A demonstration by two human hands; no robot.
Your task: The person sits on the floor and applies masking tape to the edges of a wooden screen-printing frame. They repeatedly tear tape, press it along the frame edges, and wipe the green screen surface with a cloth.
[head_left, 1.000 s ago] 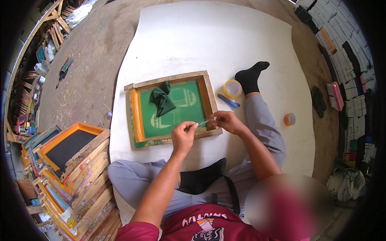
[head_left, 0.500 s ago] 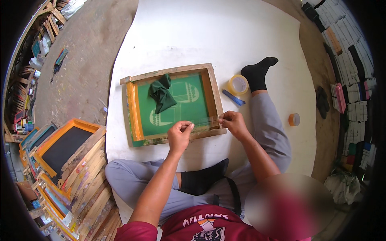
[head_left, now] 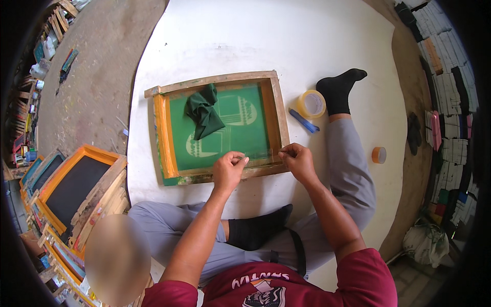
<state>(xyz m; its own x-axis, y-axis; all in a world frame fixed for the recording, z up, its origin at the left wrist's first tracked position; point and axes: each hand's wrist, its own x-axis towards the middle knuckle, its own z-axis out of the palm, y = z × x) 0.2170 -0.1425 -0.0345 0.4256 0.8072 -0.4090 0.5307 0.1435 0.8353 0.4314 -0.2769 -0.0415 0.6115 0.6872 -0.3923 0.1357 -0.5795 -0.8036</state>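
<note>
A strip of clear tape [head_left: 263,156] is stretched between my two hands. My left hand [head_left: 228,170] pinches one end with thumb and finger, and my right hand [head_left: 298,160] pinches the other. Both are over the near side of a wooden silkscreen frame [head_left: 283,115], close to its near right corner. Its green mesh [head_left: 240,140] shows pale rounded designs. On the mesh lies a crumpled dark green cloth [head_left: 204,111], covering part of one design. Right of the frame are a big roll of clear tape [head_left: 302,104] and a blue cutter knife [head_left: 304,121].
A white sheet [head_left: 225,36] spreads under the frame and my legs. A smaller tape roll [head_left: 378,155] rests beyond my right leg. At the left, several orange-edged screens [head_left: 76,192] lean together. Stacked bundles [head_left: 442,77] line the right side, with dark slippers [head_left: 414,134] near them.
My hands keep hold of the tape strip in nearly the same place above the frame. The view has shifted slightly; the cloth, tape roll and cutter lie as before.
</note>
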